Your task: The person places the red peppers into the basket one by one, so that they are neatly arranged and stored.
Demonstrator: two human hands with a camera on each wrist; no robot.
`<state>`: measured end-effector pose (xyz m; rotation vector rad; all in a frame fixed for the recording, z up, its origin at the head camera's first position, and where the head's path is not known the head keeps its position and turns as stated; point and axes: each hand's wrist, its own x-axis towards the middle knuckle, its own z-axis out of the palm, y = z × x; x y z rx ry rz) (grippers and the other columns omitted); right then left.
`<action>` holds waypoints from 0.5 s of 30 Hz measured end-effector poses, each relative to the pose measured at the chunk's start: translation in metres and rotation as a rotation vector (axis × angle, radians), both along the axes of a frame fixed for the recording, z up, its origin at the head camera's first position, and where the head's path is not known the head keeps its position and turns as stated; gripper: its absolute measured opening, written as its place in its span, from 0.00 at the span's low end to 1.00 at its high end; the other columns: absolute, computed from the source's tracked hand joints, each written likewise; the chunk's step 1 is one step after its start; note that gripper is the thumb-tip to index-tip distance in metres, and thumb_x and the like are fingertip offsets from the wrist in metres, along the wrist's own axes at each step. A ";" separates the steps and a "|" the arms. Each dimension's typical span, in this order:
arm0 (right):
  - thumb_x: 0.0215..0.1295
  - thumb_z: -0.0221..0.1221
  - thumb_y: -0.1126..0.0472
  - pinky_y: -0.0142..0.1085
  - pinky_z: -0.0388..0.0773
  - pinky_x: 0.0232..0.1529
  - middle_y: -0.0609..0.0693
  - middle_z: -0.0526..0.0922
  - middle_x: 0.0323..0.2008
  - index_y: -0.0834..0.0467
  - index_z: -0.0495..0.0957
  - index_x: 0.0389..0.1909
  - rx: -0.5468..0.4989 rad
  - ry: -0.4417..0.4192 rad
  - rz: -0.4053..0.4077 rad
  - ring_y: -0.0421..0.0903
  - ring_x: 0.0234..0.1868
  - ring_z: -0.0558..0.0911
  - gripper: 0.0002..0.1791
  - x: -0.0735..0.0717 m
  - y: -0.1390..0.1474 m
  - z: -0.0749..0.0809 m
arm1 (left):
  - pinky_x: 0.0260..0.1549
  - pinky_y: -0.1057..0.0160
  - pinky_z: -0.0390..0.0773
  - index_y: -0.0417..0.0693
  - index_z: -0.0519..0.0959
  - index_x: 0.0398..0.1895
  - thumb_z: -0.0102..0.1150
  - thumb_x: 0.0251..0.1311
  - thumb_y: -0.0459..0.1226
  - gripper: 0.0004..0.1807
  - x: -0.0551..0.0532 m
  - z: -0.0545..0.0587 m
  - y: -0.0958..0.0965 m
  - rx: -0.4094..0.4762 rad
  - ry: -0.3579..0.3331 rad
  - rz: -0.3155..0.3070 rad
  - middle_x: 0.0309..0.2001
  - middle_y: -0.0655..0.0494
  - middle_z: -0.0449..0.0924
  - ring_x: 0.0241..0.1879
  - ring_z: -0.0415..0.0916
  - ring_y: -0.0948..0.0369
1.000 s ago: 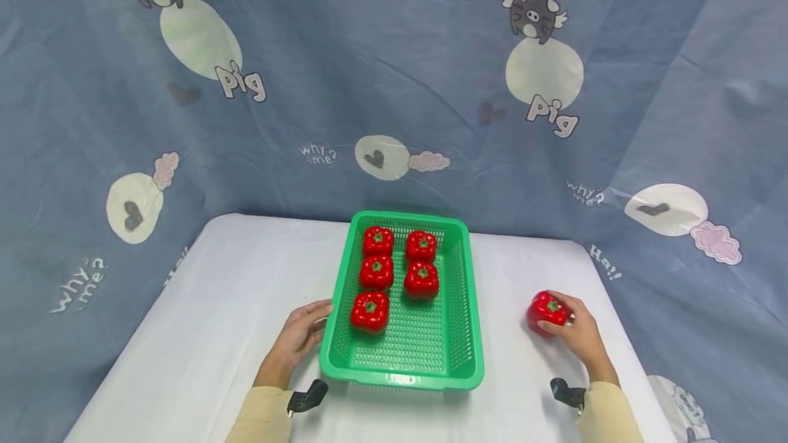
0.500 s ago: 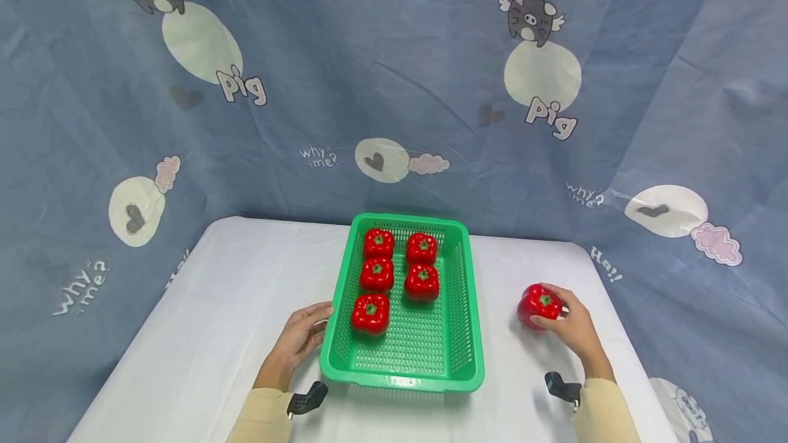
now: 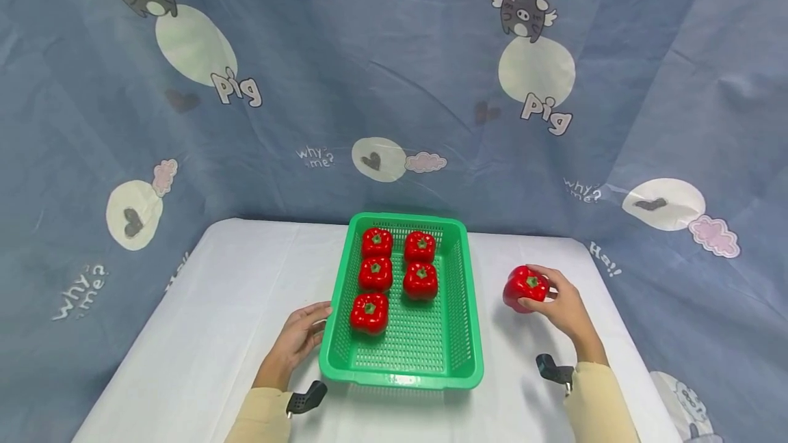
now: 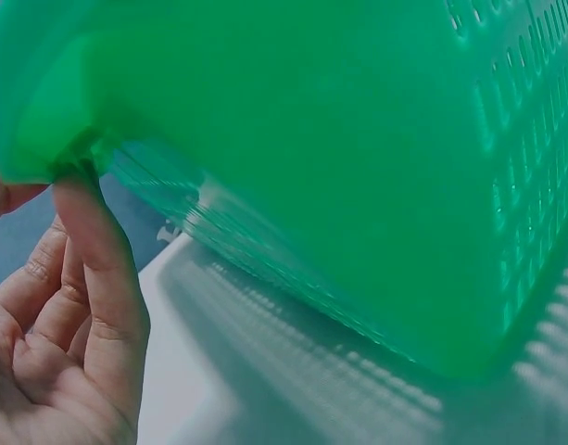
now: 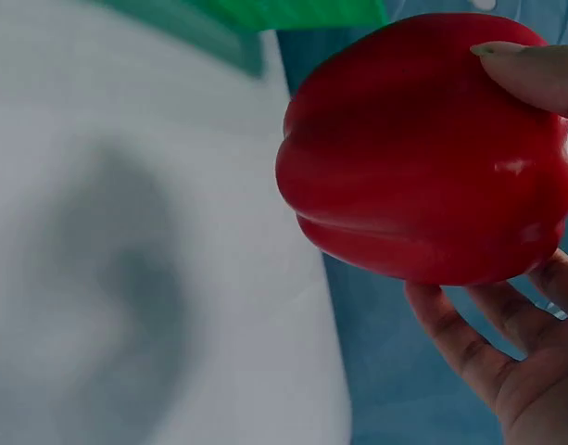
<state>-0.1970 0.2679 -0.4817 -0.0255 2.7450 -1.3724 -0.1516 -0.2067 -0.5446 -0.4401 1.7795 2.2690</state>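
My right hand (image 3: pixel 563 310) grips a glossy red bell pepper (image 3: pixel 525 288) to the right of the green basket (image 3: pixel 477 347). In the right wrist view, the thumb lies across the top of the pepper (image 5: pixel 413 158) with fingers beneath it. It is raised off the table, its shadow lying apart on the white cloth. My left hand (image 3: pixel 298 340) touches the basket's left rim with its fingertips. Seen from the left wrist, the hand (image 4: pixel 70 324) has its fingertips right at the underside of the rim. Several red bell peppers (image 3: pixel 369 313) stand upright in the basket, in two columns.
A white cloth covers the table (image 3: pixel 246 279). Behind it hangs a blue curtain (image 3: pixel 406 39) printed with pigs and words. The basket's front right floor shows bare mesh. Dark camera mounts (image 3: pixel 306 398) sit at both wrists.
My right hand has lifted the bell pepper and moved it left and farther back, toward the basket. My left hand stays at the rim. The peppers in the basket have not moved.
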 end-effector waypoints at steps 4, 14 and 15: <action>0.54 0.70 0.59 0.55 0.79 0.51 0.63 0.65 0.64 0.56 0.62 0.69 0.005 0.049 0.028 0.64 0.62 0.65 0.42 -0.004 -0.008 0.007 | 0.41 0.64 0.83 0.28 0.68 0.60 0.57 0.65 0.34 0.24 0.000 -0.001 0.000 -0.010 -0.004 0.004 0.41 0.54 0.82 0.39 0.80 0.62; 0.54 0.70 0.59 0.57 0.75 0.55 0.62 0.68 0.62 0.57 0.65 0.68 0.004 0.113 0.101 0.62 0.62 0.67 0.40 -0.008 -0.026 0.021 | 0.41 0.65 0.83 0.29 0.71 0.58 0.57 0.65 0.33 0.22 0.000 -0.003 0.000 0.010 -0.008 0.016 0.41 0.54 0.82 0.39 0.79 0.62; 0.53 0.70 0.60 0.57 0.75 0.55 0.62 0.68 0.62 0.57 0.66 0.67 0.000 0.115 0.111 0.62 0.62 0.67 0.40 -0.009 -0.027 0.022 | 0.41 0.65 0.83 0.29 0.71 0.58 0.56 0.65 0.33 0.22 0.000 -0.002 0.000 0.010 -0.009 0.016 0.41 0.54 0.82 0.39 0.80 0.62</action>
